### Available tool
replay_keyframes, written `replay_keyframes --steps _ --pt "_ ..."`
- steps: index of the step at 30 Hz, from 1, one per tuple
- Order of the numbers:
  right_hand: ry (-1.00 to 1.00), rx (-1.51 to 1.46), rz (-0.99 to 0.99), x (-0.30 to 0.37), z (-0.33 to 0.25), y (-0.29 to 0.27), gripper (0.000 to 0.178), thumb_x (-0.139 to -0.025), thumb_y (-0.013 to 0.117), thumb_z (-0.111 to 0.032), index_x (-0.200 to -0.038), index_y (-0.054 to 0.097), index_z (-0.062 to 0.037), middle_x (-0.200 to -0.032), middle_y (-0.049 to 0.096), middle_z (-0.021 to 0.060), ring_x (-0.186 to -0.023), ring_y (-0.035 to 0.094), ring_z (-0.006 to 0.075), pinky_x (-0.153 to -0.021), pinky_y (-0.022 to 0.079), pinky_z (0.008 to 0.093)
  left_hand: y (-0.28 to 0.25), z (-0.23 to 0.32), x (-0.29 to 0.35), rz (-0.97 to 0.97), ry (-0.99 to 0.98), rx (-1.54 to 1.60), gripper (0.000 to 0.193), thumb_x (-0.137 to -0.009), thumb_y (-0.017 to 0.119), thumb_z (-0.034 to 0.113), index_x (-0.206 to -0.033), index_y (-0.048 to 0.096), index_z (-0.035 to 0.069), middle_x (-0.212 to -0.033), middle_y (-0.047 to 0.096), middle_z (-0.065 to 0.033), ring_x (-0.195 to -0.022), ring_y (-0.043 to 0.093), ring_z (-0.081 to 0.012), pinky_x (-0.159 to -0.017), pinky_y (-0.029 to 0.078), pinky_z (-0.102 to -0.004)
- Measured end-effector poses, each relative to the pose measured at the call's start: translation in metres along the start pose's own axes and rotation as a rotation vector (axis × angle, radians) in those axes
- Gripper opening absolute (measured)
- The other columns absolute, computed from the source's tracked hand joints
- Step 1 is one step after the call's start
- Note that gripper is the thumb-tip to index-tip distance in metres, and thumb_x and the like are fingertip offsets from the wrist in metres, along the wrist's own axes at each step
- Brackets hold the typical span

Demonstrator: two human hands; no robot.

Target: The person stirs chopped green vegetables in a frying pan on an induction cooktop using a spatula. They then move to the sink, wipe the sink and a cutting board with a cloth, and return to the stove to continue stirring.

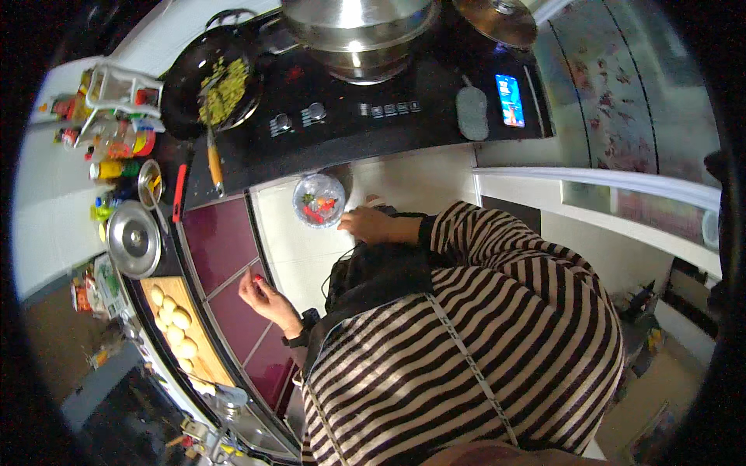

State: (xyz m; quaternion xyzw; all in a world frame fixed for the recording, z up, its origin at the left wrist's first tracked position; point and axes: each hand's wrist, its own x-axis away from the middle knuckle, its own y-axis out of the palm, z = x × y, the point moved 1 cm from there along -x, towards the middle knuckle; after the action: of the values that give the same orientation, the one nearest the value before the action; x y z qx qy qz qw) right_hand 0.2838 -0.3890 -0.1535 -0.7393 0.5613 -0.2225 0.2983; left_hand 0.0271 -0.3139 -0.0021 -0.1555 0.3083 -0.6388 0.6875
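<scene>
My left hand [264, 299] is raised beside the dark red cabinet doors, its fingers closed on a small red piece [258, 278] whose kind I cannot make out. My right hand [369, 225] is low in front of me, fingers curled together; what they hold, if anything, is hidden. Just left of its fingertips is a round container lined with a clear bag [298, 203], with red pieces and a bit of green inside. I cannot tell whether the right fingertips touch its rim.
A wok [177, 74] of chopped green food and a steel steamer pot [357, 46] stand on the black counter. A phone [510, 101] lies right. At left are a pot lid [134, 239] and a wooden board [203, 342] with round pale pieces.
</scene>
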Motion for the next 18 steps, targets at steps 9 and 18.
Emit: replay_keyframes --steps 9,18 --pt "0.067 -0.122 -0.224 -0.021 0.047 0.013 0.025 -0.087 0.054 -0.011 -0.108 0.062 -0.0004 -0.101 0.064 0.018 -0.097 0.061 0.0312 -0.083 0.049 0.0387 -0.044 -0.001 0.083 0.313 -0.213 0.351 0.023 -0.098 0.045 0.015 -0.102 0.061 -0.001 -0.101 0.059 -0.01 -0.091 0.057 -0.019 -0.08 0.047 -0.0315" --pt "0.263 -0.219 -0.297 -0.005 0.041 0.022 0.022 -0.087 0.052 0.001 -0.106 0.062 0.0041 -0.074 0.061 0.0062 -0.059 0.056 0.0127 -0.054 0.048 0.0281 -0.143 -0.029 0.26 0.505 -0.41 0.241 0.025 -0.097 0.047 0.018 -0.096 0.067 0.003 -0.081 0.061 -0.0085 -0.072 0.058 -0.0198 -0.067 0.047 -0.032"
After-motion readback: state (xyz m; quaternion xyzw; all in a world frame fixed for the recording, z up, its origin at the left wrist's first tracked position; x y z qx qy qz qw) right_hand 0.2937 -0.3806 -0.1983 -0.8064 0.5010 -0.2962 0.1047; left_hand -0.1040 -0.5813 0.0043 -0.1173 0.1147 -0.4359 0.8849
